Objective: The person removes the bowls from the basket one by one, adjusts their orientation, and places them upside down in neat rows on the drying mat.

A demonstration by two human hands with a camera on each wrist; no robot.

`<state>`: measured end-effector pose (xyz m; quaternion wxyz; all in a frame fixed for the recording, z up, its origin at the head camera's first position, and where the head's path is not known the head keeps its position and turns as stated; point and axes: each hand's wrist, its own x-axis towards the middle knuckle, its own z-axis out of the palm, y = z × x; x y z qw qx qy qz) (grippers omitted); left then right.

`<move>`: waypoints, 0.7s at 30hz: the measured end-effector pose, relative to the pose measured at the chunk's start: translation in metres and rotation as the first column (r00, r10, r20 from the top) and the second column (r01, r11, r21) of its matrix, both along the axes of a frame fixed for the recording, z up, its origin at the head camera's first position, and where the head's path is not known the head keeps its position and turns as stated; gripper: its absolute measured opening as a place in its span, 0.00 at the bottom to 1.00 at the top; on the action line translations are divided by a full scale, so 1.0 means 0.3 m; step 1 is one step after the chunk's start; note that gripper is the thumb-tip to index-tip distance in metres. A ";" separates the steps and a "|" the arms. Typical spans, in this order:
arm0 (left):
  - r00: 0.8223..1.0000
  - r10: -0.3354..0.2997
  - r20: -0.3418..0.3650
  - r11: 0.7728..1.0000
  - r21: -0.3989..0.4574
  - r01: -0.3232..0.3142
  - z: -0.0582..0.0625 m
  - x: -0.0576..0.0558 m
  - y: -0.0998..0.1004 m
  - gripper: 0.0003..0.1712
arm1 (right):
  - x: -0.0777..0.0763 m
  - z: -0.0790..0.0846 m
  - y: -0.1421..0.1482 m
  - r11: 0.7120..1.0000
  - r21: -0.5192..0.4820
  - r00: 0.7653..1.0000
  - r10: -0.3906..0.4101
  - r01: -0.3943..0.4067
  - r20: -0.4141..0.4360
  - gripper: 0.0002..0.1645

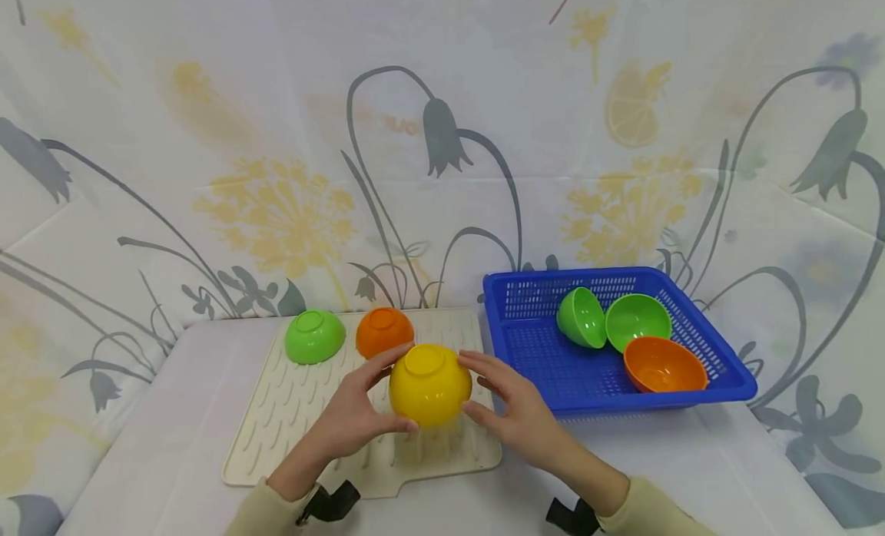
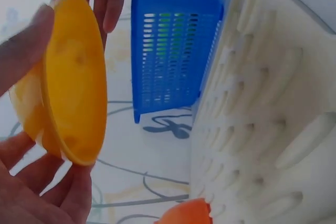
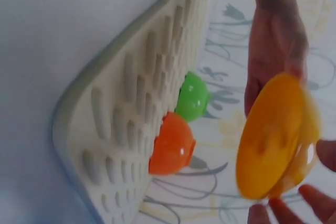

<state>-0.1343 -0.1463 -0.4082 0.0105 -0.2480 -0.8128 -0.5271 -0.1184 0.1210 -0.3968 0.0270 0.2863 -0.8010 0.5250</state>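
A yellow bowl [image 1: 430, 390] is held bottom-up above a cream ridged drying mat [image 1: 270, 428]. My left hand [image 1: 351, 415] grips its left side, thumb low and fingers near the top. On the opposite side my right hand [image 1: 517, 413] holds it between thumb and fingers. The left wrist view shows the inside of the yellow bowl [image 2: 79, 82]; in the right wrist view, the yellow bowl [image 3: 270, 140] hangs apart from the mat. Upside down at the back of the mat sit a green bowl [image 1: 315, 338] and an orange bowl [image 1: 382, 330].
To the right of the mat stands a blue plastic basket [image 1: 539, 375]. It contains a tilted green bowl [image 1: 582, 319], another green bowl [image 1: 639, 321] and an orange bowl [image 1: 665, 365]. Behind everything hangs a flower-patterned cloth [image 1: 442, 229].
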 end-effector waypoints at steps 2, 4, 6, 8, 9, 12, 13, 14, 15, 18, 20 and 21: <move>0.999 0.048 -0.004 0.999 -0.018 -0.048 -0.010 -0.008 0.008 0.53 | 0.011 -0.012 -0.022 0.999 0.012 0.999 -0.051 0.051 -0.005 0.32; 0.996 0.092 -0.020 0.995 -0.038 -0.092 -0.021 -0.017 0.017 0.53 | 0.016 -0.026 -0.047 0.995 0.016 0.995 -0.098 0.098 0.015 0.34; 0.991 0.127 -0.037 0.990 -0.053 -0.129 -0.032 -0.029 0.026 0.53 | 0.013 -0.042 -0.075 0.991 0.009 0.990 -0.131 0.131 0.059 0.35; 0.986 0.159 -0.055 0.984 -0.068 -0.163 -0.041 -0.042 0.034 0.53 | 0.002 -0.059 -0.106 0.988 -0.013 0.983 -0.150 0.152 0.106 0.36; 0.983 0.177 -0.057 0.981 -0.072 -0.181 -0.044 -0.048 0.038 0.53 | -0.007 -0.067 -0.122 0.987 -0.027 0.980 -0.155 0.160 0.128 0.36; 0.973 0.226 -0.051 0.969 -0.093 -0.230 -0.053 -0.071 0.050 0.52 | -0.036 -0.089 -0.169 0.979 -0.077 0.968 -0.175 0.191 0.180 0.35; 0.970 0.240 -0.041 0.965 -0.099 -0.243 -0.057 -0.080 0.053 0.52 | -0.046 -0.095 -0.183 0.974 -0.095 0.963 -0.186 0.207 0.193 0.35; 0.967 0.252 -0.032 0.962 -0.103 -0.254 -0.062 -0.089 0.057 0.52 | -0.056 -0.101 -0.195 0.968 -0.112 0.958 -0.200 0.226 0.208 0.35; 0.965 0.262 -0.017 0.959 -0.108 -0.263 -0.065 -0.098 0.061 0.52 | -0.065 -0.106 -0.206 0.961 -0.126 0.951 -0.214 0.246 0.224 0.34; 0.962 0.273 0.011 0.954 -0.132 -0.270 -0.083 -0.130 0.074 0.51 | -0.088 -0.122 -0.227 0.940 -0.149 0.928 -0.262 0.308 0.263 0.35; 0.965 0.260 0.020 0.958 -0.129 -0.255 -0.095 -0.152 0.082 0.50 | -0.107 -0.139 -0.231 0.928 -0.151 0.919 -0.293 0.339 0.262 0.36; 0.968 0.251 0.034 0.962 -0.122 -0.245 -0.099 -0.163 0.087 0.49 | -0.116 -0.147 -0.230 0.924 -0.148 0.917 -0.309 0.352 0.253 0.37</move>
